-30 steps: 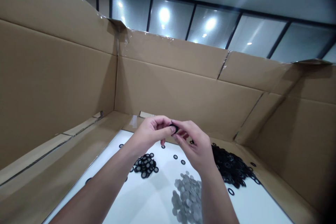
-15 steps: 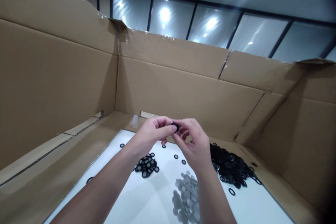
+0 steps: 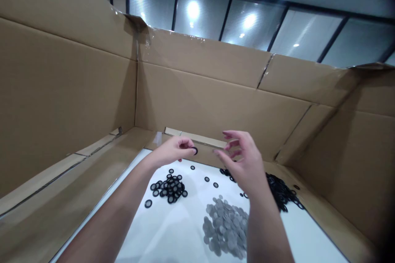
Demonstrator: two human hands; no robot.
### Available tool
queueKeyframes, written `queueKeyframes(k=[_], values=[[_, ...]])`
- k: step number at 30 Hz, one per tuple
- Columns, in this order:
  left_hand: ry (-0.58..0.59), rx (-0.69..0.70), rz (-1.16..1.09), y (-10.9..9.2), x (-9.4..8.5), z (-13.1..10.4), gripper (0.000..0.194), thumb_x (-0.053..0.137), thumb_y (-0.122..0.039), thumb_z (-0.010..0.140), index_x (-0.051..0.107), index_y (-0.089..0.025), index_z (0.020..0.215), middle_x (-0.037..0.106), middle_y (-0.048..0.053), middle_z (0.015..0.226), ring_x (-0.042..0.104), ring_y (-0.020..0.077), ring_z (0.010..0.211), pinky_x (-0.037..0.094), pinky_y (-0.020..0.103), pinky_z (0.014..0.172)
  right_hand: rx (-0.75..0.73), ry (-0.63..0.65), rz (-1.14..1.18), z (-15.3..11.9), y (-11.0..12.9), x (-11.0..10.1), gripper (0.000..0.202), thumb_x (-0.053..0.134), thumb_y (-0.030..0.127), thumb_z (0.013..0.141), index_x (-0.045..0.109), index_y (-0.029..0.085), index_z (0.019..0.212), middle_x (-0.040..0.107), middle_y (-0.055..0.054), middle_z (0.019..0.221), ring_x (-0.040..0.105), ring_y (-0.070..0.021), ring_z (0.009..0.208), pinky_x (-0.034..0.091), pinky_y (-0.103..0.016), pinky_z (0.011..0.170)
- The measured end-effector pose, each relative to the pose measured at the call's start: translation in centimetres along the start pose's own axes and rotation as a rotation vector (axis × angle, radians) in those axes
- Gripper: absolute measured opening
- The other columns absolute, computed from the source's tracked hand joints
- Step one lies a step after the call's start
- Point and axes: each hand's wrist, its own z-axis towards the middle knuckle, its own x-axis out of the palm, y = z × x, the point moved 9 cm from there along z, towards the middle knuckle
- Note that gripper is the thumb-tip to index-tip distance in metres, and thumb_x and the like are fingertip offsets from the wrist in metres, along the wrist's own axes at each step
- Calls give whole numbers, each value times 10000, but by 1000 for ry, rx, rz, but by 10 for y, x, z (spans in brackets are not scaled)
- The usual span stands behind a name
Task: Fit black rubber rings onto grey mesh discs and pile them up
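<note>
Two bare hands in the head view, the only camera I have, with the clock centred on mid-picture. Left hand at 7 o'clock, thumb and forefinger closed in a pinch on a black ring. The ring sits at 6 o'clock, raised above the far edge of the white board; I see it nearly edge-on and cannot tell whether its middle is filled. Right hand at 4 o'clock, apart from the ring: thumb well away from the forefinger, other fingers loosely curled, grip empty as far as I can see.

On the board, I note a cluster of grey-centred black discs at 7 o'clock, near the left forearm, one disc lying just outside it. Three loose discs make a slanting row from 6 towards 5 o'clock, between the hands and below them. Between 5 and 6 o'clock, a heap of plain grey discs, its right side meeting the outline of the right forearm. At 4 o'clock, a heap of black rings, partly hidden behind the right hand and forearm.

Cardboard walls enclose the board at 9, 12 and 3 o'clock; glazed panels beyond, at 12.
</note>
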Motion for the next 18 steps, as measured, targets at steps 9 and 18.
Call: queueKeyframes(k=[9, 18], values=[[469, -429, 559, 145, 27, 6, 295, 758, -350, 532, 723, -213, 792, 721, 44, 796, 616, 189, 633, 480, 264, 533, 501, 385, -404, -79, -205, -44, 280, 521, 444, 901, 645, 218, 1010, 689, -49, 899, 641, -201, 798, 483, -316, 726], [378, -335, 723, 117, 11, 11, 318, 594, -389, 736, 699, -208, 975, 725, 75, 939, 635, 211, 775, 430, 261, 616, 623, 420, -577, -168, -265, -33, 136, 616, 225, 777, 700, 205, 881, 611, -66, 932, 606, -221, 818, 372, -289, 646]])
